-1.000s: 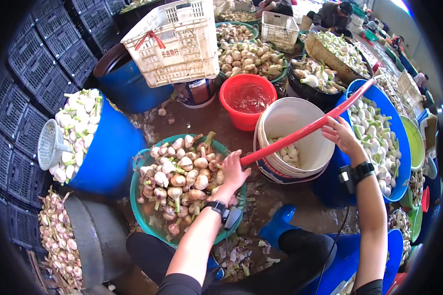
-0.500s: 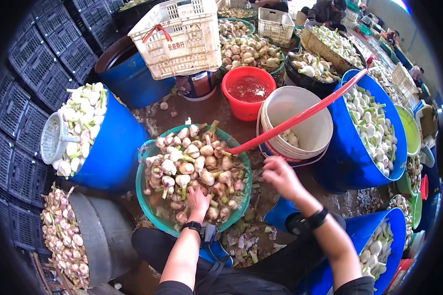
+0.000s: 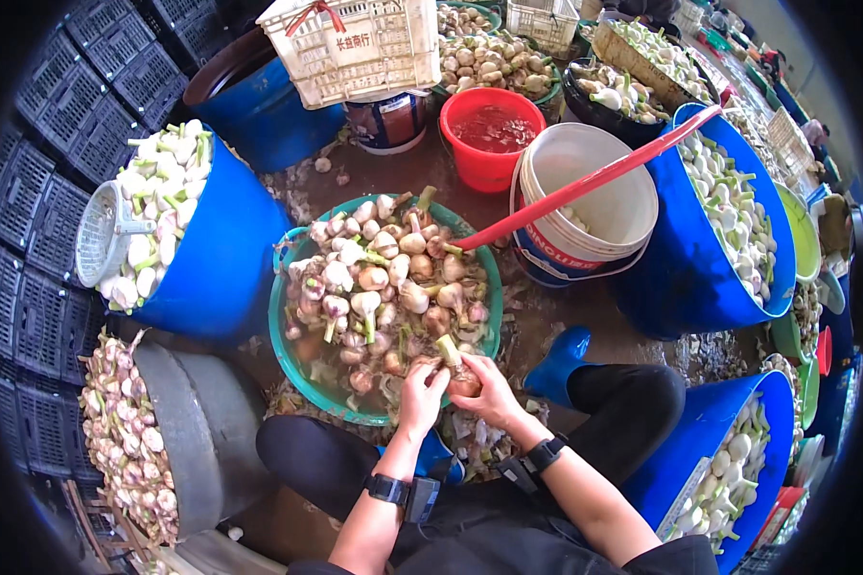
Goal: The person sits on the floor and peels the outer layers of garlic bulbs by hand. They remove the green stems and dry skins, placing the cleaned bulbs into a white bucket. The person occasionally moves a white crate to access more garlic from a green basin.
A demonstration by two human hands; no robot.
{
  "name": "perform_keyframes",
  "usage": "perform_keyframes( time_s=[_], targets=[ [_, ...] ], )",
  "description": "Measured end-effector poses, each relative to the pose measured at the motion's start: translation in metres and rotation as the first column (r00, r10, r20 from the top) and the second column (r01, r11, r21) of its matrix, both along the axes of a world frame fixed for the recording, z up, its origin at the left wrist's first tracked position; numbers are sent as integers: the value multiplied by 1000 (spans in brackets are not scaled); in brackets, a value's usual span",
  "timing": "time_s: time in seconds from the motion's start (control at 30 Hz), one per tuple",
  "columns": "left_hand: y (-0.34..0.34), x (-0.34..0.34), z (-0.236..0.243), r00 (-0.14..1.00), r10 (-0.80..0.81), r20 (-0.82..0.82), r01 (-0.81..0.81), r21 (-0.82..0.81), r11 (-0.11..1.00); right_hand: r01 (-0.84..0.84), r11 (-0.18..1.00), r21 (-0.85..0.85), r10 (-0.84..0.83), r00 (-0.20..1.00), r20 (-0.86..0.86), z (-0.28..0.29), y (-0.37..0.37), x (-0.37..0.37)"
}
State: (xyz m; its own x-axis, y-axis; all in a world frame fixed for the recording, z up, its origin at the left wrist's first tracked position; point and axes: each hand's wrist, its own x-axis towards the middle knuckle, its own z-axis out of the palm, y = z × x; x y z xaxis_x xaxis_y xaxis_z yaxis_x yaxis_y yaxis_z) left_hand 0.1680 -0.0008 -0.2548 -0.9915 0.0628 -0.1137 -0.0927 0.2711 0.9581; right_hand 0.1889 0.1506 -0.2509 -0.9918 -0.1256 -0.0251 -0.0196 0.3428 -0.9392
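A garlic bulb (image 3: 465,383) with a short cut green stem is held between both hands over the near rim of a green basin (image 3: 495,335). My left hand (image 3: 424,395) pinches at the bulb's left side, by its stem. On the other side, the fingers of my right hand (image 3: 494,391) wrap around the bulb. Brownish, partly skinned garlic bulbs (image 3: 374,278) heap up in the basin, with murky water around them. A red handle-like pole (image 3: 585,182) slants up to the right from the basin's far right edge.
White peeled garlic fills blue barrels (image 3: 225,254) at left and right, and another (image 3: 681,460) by my right knee. A grey tub (image 3: 201,441) stands near left beside unpeeled garlic. Beyond the basin are a red water bucket (image 3: 494,172), stacked white buckets (image 3: 623,220) and a white crate (image 3: 355,62).
My left hand has come out of the basin toward me. My right hand has swung down and left to meet it, and both now hold a garlic bulb. The view has tilted slightly.
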Motion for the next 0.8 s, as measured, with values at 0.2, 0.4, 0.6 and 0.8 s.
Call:
perform_keyframes(
  time_s=[0.2,0.4,0.6,0.8],
  targets=[
    [15,-2,40,989,-29,148,46,-110,993,88,953,291,-64,994,-89,26,3,14],
    [36,-1,43,999,36,33,-23,-318,948,225,862,455,-162,971,-175,47,0,22],
    [20,-2,15,814,-75,577,-266,484,834,225,963,-145,-171,933,318,35,25,18],
    [34,7,30,861,-187,472,-101,519,849,67,997,28,-67,998,-3,20,26,22]
  ],
)
